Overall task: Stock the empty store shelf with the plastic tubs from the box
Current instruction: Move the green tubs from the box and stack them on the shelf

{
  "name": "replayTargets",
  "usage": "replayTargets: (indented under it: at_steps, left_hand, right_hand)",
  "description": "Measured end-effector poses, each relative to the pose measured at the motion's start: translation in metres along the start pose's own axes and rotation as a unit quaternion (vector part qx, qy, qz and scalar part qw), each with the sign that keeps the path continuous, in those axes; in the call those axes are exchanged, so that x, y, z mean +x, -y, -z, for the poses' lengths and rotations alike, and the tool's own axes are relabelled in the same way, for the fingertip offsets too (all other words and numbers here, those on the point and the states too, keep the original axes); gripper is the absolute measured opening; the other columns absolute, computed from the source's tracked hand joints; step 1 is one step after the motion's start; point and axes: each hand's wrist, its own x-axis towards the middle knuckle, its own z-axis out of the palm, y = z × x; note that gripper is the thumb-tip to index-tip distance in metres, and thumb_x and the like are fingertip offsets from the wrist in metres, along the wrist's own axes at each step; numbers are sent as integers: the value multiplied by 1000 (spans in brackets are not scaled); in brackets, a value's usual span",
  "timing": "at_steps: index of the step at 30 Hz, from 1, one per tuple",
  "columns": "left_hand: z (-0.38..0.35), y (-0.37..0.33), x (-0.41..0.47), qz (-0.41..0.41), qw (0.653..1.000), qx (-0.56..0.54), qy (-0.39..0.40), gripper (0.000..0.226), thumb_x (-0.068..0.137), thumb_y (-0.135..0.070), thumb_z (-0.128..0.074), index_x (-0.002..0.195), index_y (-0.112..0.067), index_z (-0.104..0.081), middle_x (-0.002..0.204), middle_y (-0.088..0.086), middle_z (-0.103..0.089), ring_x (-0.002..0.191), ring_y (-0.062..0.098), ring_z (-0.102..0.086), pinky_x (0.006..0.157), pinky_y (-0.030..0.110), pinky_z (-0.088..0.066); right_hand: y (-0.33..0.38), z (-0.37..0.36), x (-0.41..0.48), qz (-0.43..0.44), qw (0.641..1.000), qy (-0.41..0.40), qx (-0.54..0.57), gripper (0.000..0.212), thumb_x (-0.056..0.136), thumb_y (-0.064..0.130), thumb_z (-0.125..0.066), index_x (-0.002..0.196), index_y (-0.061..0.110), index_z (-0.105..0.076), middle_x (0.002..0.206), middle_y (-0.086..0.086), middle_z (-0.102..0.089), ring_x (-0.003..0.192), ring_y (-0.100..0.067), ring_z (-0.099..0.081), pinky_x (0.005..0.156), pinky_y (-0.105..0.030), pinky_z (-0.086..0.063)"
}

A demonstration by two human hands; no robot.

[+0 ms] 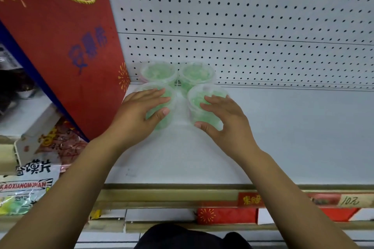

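Several clear plastic tubs with green contents stand in a two-by-two group on the white shelf (283,137), at its back left. My left hand (139,115) is wrapped around the front left tub (168,105), fingers over the lid and thumb on the side. Beside it, the front right tub (202,105) is gripped the same way by my right hand (224,121). Behind them the back left tub (157,72) and the back right tub (196,73) rest against the pegboard wall. The box is not in view.
A tall red gift bag (66,46) with a gold cord stands just left of the tubs. Snack packets (30,184) fill the neighbouring shelf at lower left. A gold price rail (182,194) with red tags runs along the shelf's front edge. White shelf surface stretches to the right.
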Motion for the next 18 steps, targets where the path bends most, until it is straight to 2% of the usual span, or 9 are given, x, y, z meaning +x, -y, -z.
replayTargets:
  at_steps: [7, 12, 18]
  left_hand:
    - [0, 0, 0, -12, 1000, -1, -1, 52, 90, -59, -43, 130, -32, -63, 145, -12, -52, 139, 9, -41, 113, 28, -22]
    - [2, -5, -1, -9, 1000, 3, -6, 55, 86, -61, -49, 128, -28, -65, 143, -7, -54, 138, 13, -45, 116, 43, -30]
    - [-4, -33, -13, -19, 996, 33, -78, 48, 85, -44, -65, 121, -13, -70, 133, 4, -64, 129, 21, -54, 109, 46, -40]
  right_hand:
    - [6, -4, 6, 30, 999, 21, 4, 48, 85, 53, -63, 119, 20, -72, 133, 3, -65, 129, -17, -54, 116, -33, -32]
    - [2, 6, 3, 48, 997, 60, -14, 50, 88, 46, -70, 131, 21, -65, 144, 5, -56, 138, -13, -45, 120, -35, -27]
    - [-6, 39, -16, 28, 997, 57, -43, 63, 91, 50, -65, 146, 22, -49, 156, 7, -41, 145, -7, -34, 122, -32, -23]
